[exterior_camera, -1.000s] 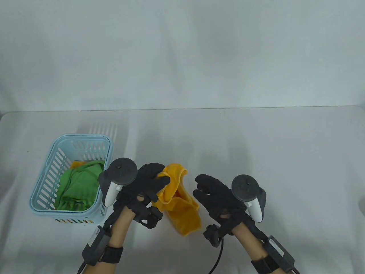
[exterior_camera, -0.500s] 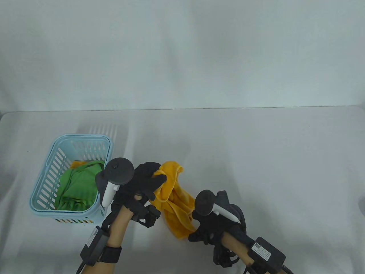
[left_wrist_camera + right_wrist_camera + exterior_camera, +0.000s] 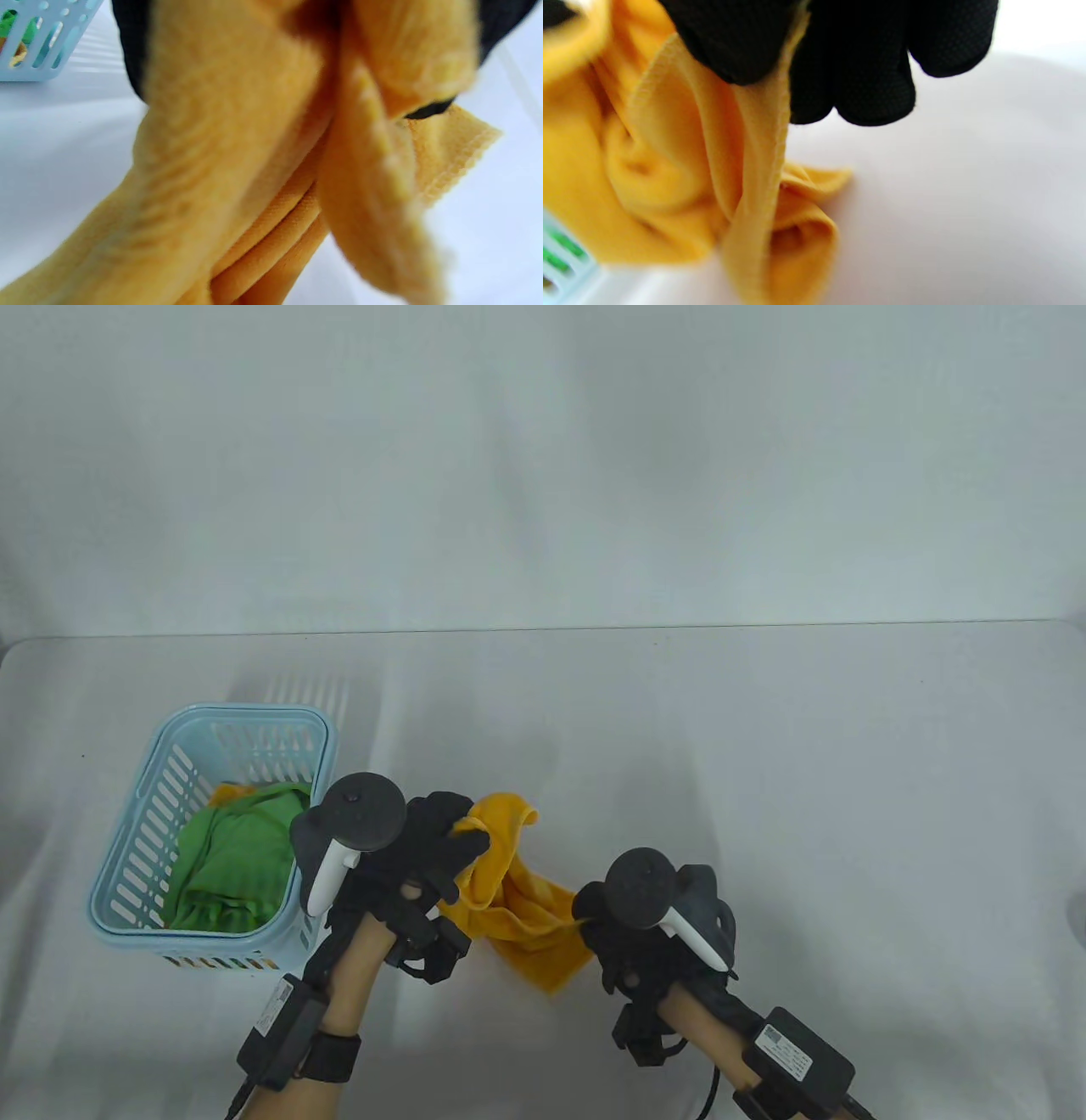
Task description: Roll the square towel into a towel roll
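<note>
Bright, even, diffuse light; soft shadows on bench (image 3: 764, 746); table view sharp, both wrist views blurred close-up.

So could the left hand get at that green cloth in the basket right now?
Probably not as things stand. The left hand is beside the blue basket, whose open top leaves the green cloth exposed, but its fingers are busy gripping the yellow towel. It would have to let go first.

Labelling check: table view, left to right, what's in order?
Light blue slotted plastic basket → green cloth inside it → left hand → crumpled yellow square towel → right hand.
</note>
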Tool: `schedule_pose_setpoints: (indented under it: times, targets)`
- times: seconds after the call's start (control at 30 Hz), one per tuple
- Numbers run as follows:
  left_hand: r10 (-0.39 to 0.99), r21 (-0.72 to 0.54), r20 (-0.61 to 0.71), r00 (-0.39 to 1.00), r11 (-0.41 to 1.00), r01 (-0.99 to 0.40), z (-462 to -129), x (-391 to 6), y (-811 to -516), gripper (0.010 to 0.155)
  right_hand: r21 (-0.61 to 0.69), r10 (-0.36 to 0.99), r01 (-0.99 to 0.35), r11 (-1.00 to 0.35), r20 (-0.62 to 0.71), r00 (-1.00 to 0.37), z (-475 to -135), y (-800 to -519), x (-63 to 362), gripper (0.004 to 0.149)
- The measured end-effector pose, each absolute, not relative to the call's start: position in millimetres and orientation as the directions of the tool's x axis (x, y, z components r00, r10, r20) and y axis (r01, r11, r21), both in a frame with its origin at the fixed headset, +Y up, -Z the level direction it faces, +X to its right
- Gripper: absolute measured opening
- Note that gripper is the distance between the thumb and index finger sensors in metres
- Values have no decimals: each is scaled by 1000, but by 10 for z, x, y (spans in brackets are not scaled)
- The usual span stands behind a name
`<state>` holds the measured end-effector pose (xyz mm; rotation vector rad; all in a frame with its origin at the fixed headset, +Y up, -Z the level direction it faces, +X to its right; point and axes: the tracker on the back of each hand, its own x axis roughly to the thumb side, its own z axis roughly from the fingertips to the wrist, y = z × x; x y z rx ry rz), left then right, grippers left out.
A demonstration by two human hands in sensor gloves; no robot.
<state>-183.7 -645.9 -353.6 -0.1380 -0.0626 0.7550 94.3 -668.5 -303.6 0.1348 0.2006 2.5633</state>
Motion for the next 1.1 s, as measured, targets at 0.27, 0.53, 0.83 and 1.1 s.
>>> schedule_pose_setpoints:
  times: [0.27,0.53,0.83,1.1]
  targets:
    - [637,-187,-32,770,753,-631,-3587,-1830,-6600,55,16,674,-678,-735,125,-728,-3009,-5982,1147,39]
    - [624,-227,-57,779,752,-619,-3631,-1792,-6726,59,-11,725,-732,-682,121,-678,-3121,-5483,1245,38]
    - [623,-262,-76,779,741,-618,-3629,-1789,-6804,70,-86,699,-712,-697,139,-701,-3335,-4955,1330,37]
    - [604,-233,-28,797,771,-593,-3592,-1785,-6706,84,-183,688,-703,-687,144,-711,-3432,-4582,1436,36]
